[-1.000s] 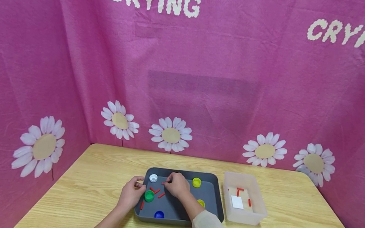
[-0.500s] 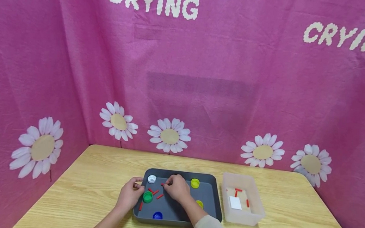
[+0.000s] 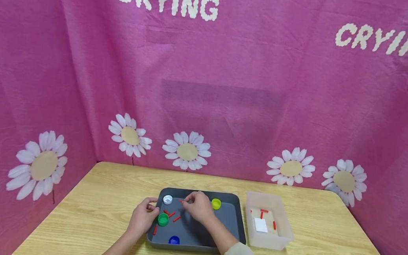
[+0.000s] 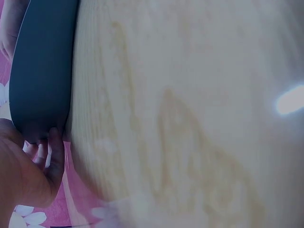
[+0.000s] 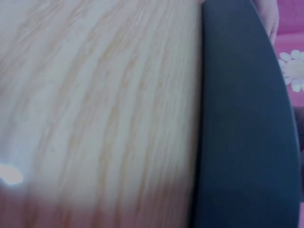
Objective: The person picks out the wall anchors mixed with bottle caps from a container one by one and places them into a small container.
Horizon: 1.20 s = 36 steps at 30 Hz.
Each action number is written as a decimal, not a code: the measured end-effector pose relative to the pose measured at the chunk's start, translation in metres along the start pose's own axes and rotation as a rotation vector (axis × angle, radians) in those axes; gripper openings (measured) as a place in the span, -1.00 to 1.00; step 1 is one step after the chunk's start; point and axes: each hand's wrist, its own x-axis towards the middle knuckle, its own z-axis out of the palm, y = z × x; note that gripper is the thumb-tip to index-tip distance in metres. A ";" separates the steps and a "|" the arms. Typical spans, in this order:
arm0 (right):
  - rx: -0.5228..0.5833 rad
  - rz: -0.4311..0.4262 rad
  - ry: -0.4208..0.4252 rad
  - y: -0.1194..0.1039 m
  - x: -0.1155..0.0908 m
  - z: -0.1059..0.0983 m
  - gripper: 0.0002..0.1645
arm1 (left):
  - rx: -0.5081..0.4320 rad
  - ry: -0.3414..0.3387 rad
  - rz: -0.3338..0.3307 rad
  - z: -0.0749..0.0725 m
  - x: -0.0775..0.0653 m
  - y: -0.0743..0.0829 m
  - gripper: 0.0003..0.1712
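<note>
One left hand (image 3: 143, 217) grips dark tray (image 3: 196, 234) at left rim. Inside: green cap (image 3: 163, 220), white cap (image 3: 167, 199), blue cap (image 3: 174, 240), loose red sticks (image 3: 176, 219). Right hand (image 3: 199, 207) pinches one red stick (image 3: 181, 201) within tray, near white cap. Yellow cap (image 3: 216, 204) beyond; plastic bin (image 3: 270, 242) rightmost.

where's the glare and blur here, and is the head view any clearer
Left wrist: hazy, with a white glare spot on the table at picture right; right wrist: soft too, glare at lower left, reddish blur along the bottom, the dark tray looking bluish; head: clearer, fairly evenly lit, with a darker rectangular patch on the pink cloth.
</note>
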 end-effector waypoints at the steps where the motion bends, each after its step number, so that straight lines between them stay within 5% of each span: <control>1: 0.009 -0.005 0.002 -0.001 -0.001 -0.001 -0.90 | 0.001 -0.002 0.000 0.000 0.000 0.000 -0.61; 19: 0.003 -0.092 0.018 -0.008 -0.017 -0.029 -0.91 | 0.014 -0.010 -0.019 -0.002 0.000 0.000 -0.60; 36: -0.004 -0.086 -0.003 -0.006 -0.034 -0.055 -0.93 | 0.010 -0.009 -0.002 -0.001 -0.002 0.002 -0.60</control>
